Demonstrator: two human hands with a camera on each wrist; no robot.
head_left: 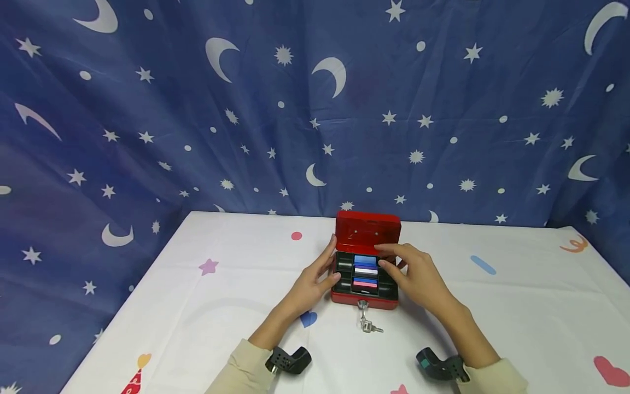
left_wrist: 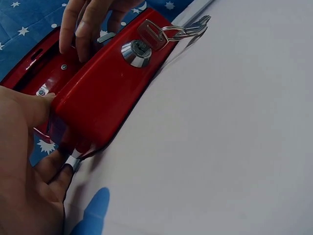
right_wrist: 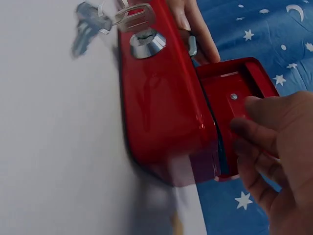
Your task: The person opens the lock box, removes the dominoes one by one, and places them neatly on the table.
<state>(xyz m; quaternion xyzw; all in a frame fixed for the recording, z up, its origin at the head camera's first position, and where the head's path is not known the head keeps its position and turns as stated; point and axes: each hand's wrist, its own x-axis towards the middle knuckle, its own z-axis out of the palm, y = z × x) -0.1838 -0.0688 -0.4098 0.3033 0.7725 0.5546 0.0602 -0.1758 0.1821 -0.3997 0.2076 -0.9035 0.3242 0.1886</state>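
We log the head view bright, shadows soft. Both wrist views run dimmer; the right's keys (right_wrist: 89, 25) blur.

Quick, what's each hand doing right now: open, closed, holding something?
Left hand: holding the red box by its left side.
Right hand: open, fingers loosely bent over the black tray; nothing visible in its grasp.

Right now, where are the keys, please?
In the head view, the keys are just right of centre in the lower half, at the lock on the near side of the red box.
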